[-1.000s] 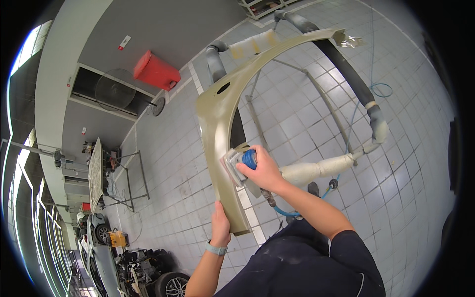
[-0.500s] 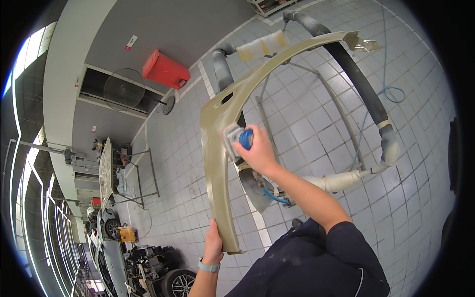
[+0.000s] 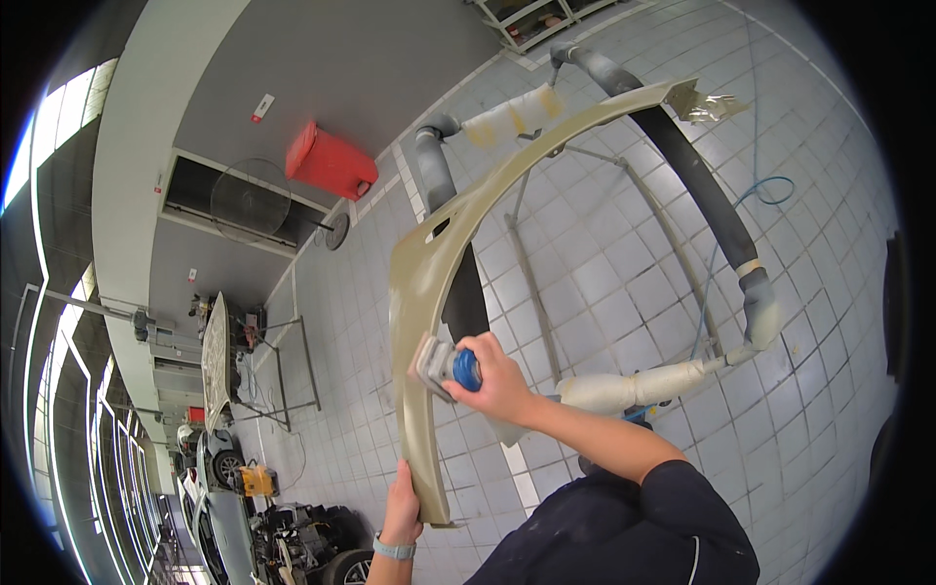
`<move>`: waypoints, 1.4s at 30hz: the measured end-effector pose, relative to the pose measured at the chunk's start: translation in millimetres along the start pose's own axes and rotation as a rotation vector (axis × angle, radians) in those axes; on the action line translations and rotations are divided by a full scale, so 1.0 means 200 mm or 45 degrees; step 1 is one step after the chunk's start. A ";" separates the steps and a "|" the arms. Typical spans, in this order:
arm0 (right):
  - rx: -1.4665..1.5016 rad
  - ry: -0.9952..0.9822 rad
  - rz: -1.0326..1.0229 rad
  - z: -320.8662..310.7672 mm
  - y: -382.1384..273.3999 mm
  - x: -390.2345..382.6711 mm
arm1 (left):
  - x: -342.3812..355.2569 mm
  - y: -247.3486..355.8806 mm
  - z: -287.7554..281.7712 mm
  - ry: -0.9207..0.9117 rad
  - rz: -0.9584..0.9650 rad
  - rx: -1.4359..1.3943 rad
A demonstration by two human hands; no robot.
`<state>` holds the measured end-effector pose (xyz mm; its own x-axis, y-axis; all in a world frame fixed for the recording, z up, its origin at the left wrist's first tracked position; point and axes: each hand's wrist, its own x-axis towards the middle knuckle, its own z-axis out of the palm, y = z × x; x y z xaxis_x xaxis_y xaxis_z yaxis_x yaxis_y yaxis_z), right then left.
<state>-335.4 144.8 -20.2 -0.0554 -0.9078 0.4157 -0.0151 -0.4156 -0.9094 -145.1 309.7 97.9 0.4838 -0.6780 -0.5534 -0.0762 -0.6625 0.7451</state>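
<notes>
An olive-coloured car fender (image 3: 421,292) with a long curved wheel arch lies across a padded stand. My right hand (image 3: 499,385) is closed around the blue top of a palm sander (image 3: 436,367). The sander's square grey pad is against the fender's lower, narrower part, by the arch edge. My left hand (image 3: 401,507) grips the fender's near end at its left edge, thumb lying along the panel and the other fingers mostly hidden. Pale, dull patches mark the fender's surface above the sander.
The stand's padded dark bar (image 3: 697,175) and wrapped cream bar (image 3: 634,388) frame the fender. A blue hose (image 3: 775,190) loops on the tiled floor at right. Farther off are a red bin (image 3: 330,161), a round-based fan (image 3: 252,200), another panel on a stand (image 3: 216,361) and a partly dismantled car (image 3: 292,546).
My right hand has moved the sander down along the fender, nearer to my left hand. The left hand keeps its hold at the near end. The whole view has shifted slightly.
</notes>
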 end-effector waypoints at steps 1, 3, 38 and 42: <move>-0.049 0.073 -0.044 0.01 0.04 0.07 | -0.01 0.01 0.00 -0.010 -0.015 -0.009; -0.106 0.135 -0.037 0.01 0.10 0.17 | -0.02 0.04 0.00 0.011 -0.035 -0.006; 0.034 0.822 0.362 -0.04 0.40 0.77 | 0.00 0.14 -0.10 0.118 -0.028 0.175; 0.056 0.803 0.477 0.02 0.39 0.70 | 0.00 0.13 -0.10 0.086 -0.011 0.136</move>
<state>-340.9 -14.8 -33.5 -0.6129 -0.7899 -0.0194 0.1567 -0.0975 -0.9828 -129.9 299.5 124.9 0.5420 -0.6515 -0.5308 -0.1624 -0.7009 0.6945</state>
